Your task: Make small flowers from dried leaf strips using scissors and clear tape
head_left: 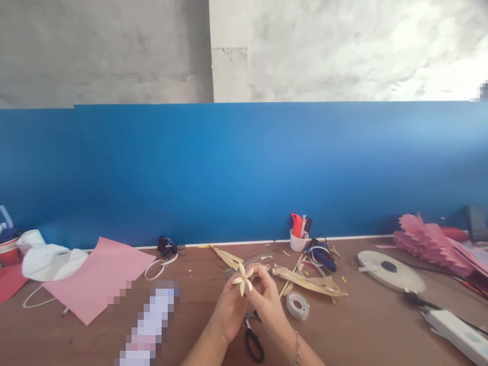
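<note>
Fingers: left hand [227, 308] and right hand [269, 300] pinched nearly closed on pale flower [243, 279], base contact hidden | Handling: best gripped low and lightly, petals uncreased | Flower-centred: strips [312, 281] three o'clock, tape roll [298, 305] four, scissors [253, 343] six, partly under right wrist

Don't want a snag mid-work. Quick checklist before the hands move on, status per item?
1. Flower held: ok, at the fingertips of left hand and right hand.
2. Petals spread: ok, star-shaped.
3. Scissors blades closed: cannot tell, right hand hides them.
4. Tape roll near: ok, beside right forearm.
5. Tape end free: cannot tell, too small.
6. Table clear around hands: not ok, dry strips and scraps lie about.
</note>
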A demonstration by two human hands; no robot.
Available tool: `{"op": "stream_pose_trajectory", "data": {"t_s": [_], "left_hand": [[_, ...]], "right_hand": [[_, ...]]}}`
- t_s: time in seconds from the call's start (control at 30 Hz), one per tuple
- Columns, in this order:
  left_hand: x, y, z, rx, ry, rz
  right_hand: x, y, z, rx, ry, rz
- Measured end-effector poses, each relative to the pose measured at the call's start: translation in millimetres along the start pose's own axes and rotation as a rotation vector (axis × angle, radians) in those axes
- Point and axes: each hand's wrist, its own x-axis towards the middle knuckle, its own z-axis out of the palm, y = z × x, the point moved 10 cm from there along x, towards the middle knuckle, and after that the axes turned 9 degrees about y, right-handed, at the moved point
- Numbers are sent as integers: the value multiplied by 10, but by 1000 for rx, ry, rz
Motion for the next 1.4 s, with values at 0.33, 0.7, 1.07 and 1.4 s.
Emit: {"op": "stream_pose_trajectory", "data": {"t_s": [0.33,0.7,1.07,1.4], "left_hand": [[-38,-26,2,-74,93,-39],[-59,50,76,-38,86,-11],[-119,195,137,35,139,40],[-170,251,146,60,181,58]], "right_hand": [[-156,-31,-23,170,152,34],[-158,49,-66,230,224,95],[-174,-114,-69,184,233,90],[-211,-137,-37,242,201,88]]}}
